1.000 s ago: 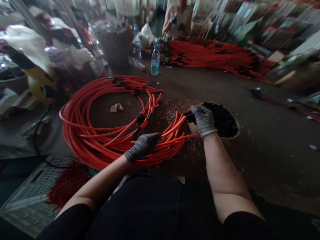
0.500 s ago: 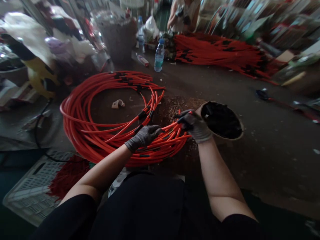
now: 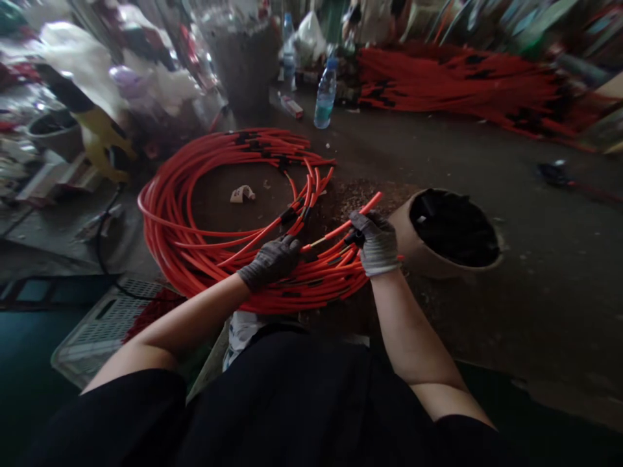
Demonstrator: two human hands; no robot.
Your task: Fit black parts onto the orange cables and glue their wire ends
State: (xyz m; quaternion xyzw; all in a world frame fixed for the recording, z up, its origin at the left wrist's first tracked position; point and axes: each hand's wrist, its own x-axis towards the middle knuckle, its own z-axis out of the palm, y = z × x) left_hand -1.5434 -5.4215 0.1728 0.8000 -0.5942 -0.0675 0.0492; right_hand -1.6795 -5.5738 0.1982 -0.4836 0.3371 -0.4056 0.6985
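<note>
A large coil of orange-red tubes (image 3: 165, 214) with black sleeves lies on the dark work surface. My left hand (image 3: 275, 261), in a grey glove, is closed on one orange tube at the coil's front side. My right hand (image 3: 374, 241), also gloved, pinches the short orange end piece (image 3: 372, 202) of that tube. Between the hands a thin yellowish stretch (image 3: 318, 241) shows. A black piece sits at my right fingers. Just right of that hand stands a round container (image 3: 413, 243) filled with black pieces (image 3: 450, 227).
A water bottle (image 3: 325, 94) stands behind the coil, near a small box (image 3: 292, 106). A pile of red tubes (image 3: 452, 81) lies at the back right. A yellow-and-black tool (image 3: 100, 139) is at left, above a white crate (image 3: 104, 324).
My hands have drawn a little apart, and one tube end now sticks up past my right fingers, with a yellowish stretch exposed. The view has shifted, moving the scene slightly.
</note>
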